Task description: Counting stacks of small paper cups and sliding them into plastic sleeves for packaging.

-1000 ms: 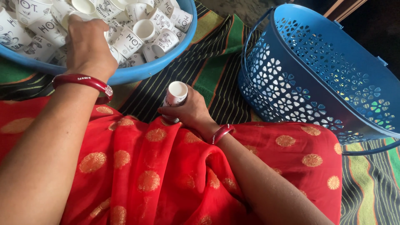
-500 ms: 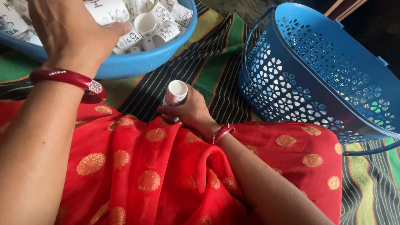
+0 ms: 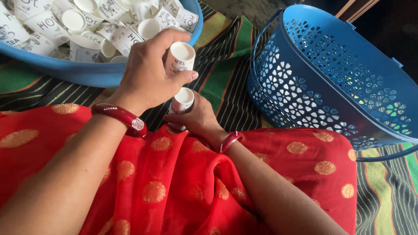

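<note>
Left hand (image 3: pixel 146 74) lifts cup (image 3: pixel 179 58) — striped mat (image 3: pixel 226 65) below.

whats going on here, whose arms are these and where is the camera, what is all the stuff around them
There is no machine here: the arms belong to a person, and the one picture comes from a camera worn on that person's head, looking down at their lap. The left hand holds a small white paper cup upside down, just above a second cup gripped by the right hand. Each wrist wears a red bangle. Red cloth with gold dots covers the lap, over a striped mat. At top left, a blue tub is full of loose paper cups. At right stands a blue perforated plastic basket; nothing shows inside it from here.
</note>
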